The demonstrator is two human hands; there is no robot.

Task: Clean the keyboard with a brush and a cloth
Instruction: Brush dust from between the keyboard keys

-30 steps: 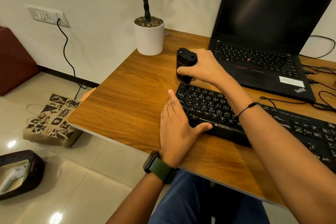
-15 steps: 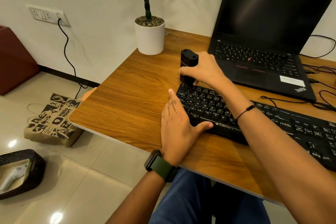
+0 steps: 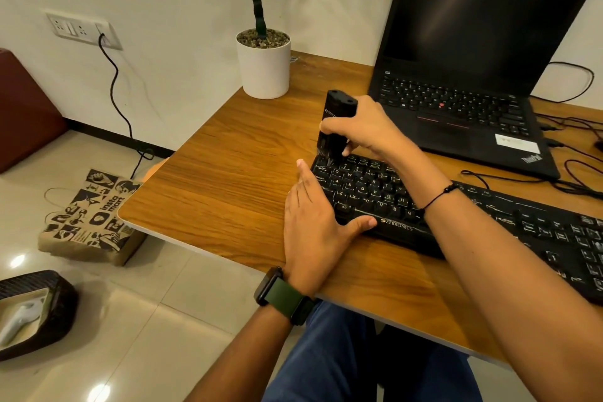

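Observation:
A black keyboard (image 3: 489,219) lies across the wooden desk (image 3: 228,179), running from the middle to the right edge of the view. My right hand (image 3: 368,130) grips an upright black brush tool (image 3: 336,121), whose bristle end touches the keyboard's far left corner. My left hand (image 3: 316,222) lies flat with straight fingers against the keyboard's left end, its thumb resting on the front edge. No cloth is in view.
An open black laptop (image 3: 473,75) stands behind the keyboard, with cables (image 3: 574,179) trailing at the right. A white plant pot (image 3: 263,65) sits at the desk's back corner. On the floor at the left are a paper bag (image 3: 88,219) and a dark basket (image 3: 36,313).
My right hand and the brush have shifted slightly toward the right along the keyboard's far left corner. My left hand has stayed in place.

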